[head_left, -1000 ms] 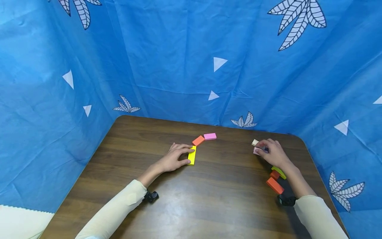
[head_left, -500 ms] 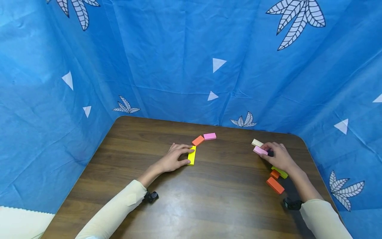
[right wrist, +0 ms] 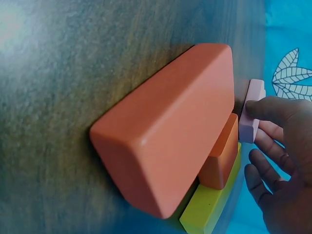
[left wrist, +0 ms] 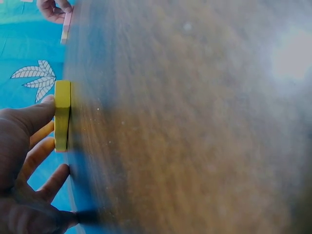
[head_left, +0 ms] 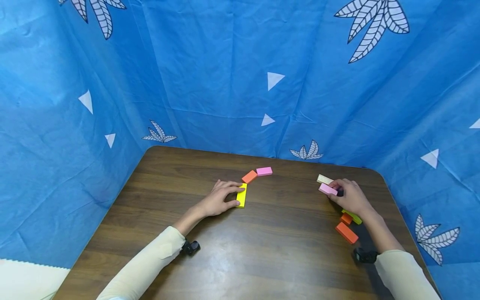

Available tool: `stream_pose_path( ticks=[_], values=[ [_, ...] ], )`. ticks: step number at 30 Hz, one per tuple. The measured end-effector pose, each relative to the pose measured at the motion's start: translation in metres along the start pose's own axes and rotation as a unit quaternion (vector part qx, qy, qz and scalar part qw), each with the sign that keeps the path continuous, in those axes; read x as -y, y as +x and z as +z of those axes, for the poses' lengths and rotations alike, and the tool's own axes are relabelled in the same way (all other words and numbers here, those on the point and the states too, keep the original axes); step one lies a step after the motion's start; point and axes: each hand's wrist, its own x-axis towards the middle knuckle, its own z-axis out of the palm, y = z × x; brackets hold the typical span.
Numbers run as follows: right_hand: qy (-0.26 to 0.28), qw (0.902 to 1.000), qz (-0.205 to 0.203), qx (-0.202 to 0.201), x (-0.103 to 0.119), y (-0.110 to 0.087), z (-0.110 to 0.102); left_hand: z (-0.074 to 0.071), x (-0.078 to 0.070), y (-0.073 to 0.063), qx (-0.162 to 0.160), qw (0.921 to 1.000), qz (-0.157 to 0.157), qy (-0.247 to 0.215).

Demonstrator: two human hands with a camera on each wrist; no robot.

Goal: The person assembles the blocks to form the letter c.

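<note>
My left hand (head_left: 216, 200) holds a yellow block (head_left: 241, 196) by its two ends, thumb at the near end and a fingertip on the far end. In the left wrist view the yellow block (left wrist: 62, 114) lies along the tabletop. Just beyond it an orange block (head_left: 249, 176) and a pink block (head_left: 264, 171) continue the line in a bend. On the right side, my right hand (head_left: 353, 198) pinches another pink block (head_left: 328, 189) between thumb and fingers. A cream block (head_left: 324, 179) lies right behind that pink block.
Below my right hand lie a yellow-green block (head_left: 353, 217), partly hidden by the forearm, a small orange block (head_left: 346, 218) and a larger orange block (head_left: 346, 233). Blue patterned cloth (head_left: 210, 83) hangs behind and beside the wooden table (head_left: 232, 258).
My right hand has shifted slightly right and turned, so the pink block in it and the cream block show more fully. The left hand stays put on the yellow block.
</note>
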Motion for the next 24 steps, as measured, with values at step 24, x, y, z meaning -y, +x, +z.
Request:
stream_pose_path(
  ticks=[24],
  values=[
    [0.021,0.9996,-0.018,-0.006,0.019,0.014,0.003,0.000,-0.001,-0.001,-0.006,1.0000,0.001,-0.001]
  ],
)
